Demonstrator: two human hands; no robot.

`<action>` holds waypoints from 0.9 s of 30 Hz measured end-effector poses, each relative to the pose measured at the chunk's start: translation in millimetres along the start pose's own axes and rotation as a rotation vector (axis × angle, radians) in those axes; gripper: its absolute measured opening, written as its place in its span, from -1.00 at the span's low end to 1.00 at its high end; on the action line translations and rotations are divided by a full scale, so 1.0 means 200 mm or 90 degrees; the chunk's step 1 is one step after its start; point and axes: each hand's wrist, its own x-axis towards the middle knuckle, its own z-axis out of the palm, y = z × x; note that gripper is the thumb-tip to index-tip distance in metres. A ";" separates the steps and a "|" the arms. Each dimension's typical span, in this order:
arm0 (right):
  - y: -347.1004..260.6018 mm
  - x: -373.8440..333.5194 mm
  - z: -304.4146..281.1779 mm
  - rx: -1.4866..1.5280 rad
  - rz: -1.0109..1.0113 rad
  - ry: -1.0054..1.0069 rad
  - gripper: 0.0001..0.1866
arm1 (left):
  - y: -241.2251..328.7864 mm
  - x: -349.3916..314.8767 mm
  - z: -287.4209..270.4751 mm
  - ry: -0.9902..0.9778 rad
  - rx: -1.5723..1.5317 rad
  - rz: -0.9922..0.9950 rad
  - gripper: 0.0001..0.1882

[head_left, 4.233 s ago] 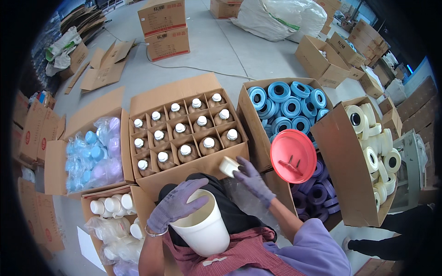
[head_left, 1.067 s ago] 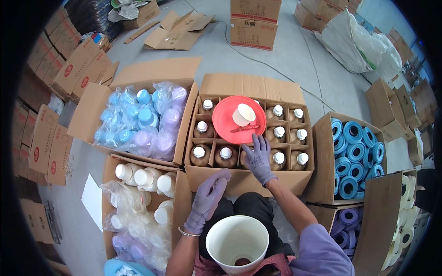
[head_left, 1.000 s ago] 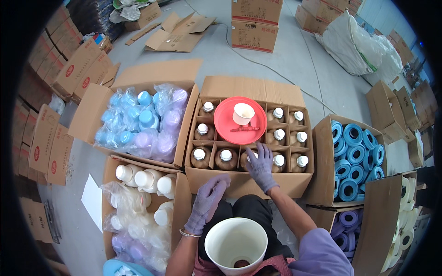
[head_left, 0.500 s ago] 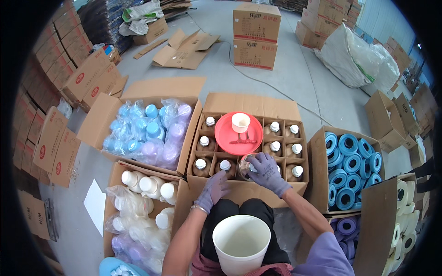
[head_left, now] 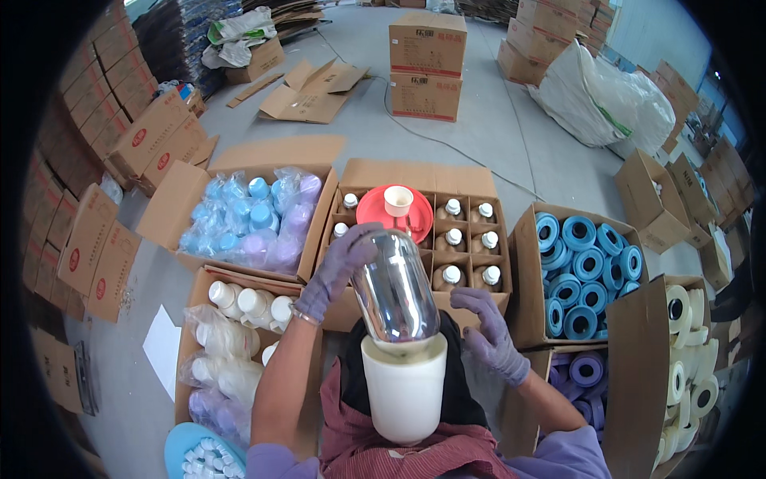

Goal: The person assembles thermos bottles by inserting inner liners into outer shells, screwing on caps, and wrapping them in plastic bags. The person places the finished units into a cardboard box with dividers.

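Note:
A silvery glass flask liner (head_left: pixel 396 291) is held by my left hand (head_left: pixel 339 267), whose gloved fingers wrap round its upper left side. The liner leans slightly, and its lower end sits at the mouth of a white plastic flask body (head_left: pixel 405 395) between my thighs. How far it reaches inside cannot be told. My right hand (head_left: pixel 488 337), also in a grey-purple glove, is off to the right with fingers apart, holding nothing. In front, a divided carton (head_left: pixel 471 302) holds several liners with white caps. A red plate (head_left: pixel 369 209) with a small cream cup (head_left: pixel 398 199) rests on it.
At left are a carton of blue and purple bagged parts (head_left: pixel 267 214) and a carton of white flask bodies (head_left: pixel 255 303). A blue basin (head_left: pixel 177 459) holds small white caps. On the right stand cartons of blue rings (head_left: pixel 589 263), purple rings (head_left: pixel 586 371) and cream rings (head_left: pixel 702 351).
A silvery liner has come out of the divided carton to the white flask body, now in my left hand. My right hand has let go and moved back toward me. The flask body has tilted.

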 end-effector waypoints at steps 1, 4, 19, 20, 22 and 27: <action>0.04 -0.11 0.04 0.029 0.056 0.009 -0.44 | 0.06 -0.07 0.08 -0.023 -0.027 -0.045 -0.41; 0.01 -0.48 0.18 0.006 0.094 0.009 -0.42 | 0.01 -0.36 0.11 -0.021 0.101 0.072 -0.43; -0.26 -0.02 0.49 0.180 -0.150 -0.171 -0.07 | -0.41 -1.32 0.12 0.175 0.627 0.103 -0.54; -0.29 0.02 0.49 0.154 -0.154 -0.185 -0.09 | -0.41 -1.31 0.12 0.162 0.635 0.118 -0.54; -0.35 0.09 0.48 0.170 -0.168 -0.159 -0.16 | -0.41 -1.24 0.10 0.145 0.554 0.092 -0.55; -0.45 0.19 0.47 0.111 -0.155 -0.090 -0.19 | -0.44 -1.09 0.06 0.147 0.322 -0.018 -0.55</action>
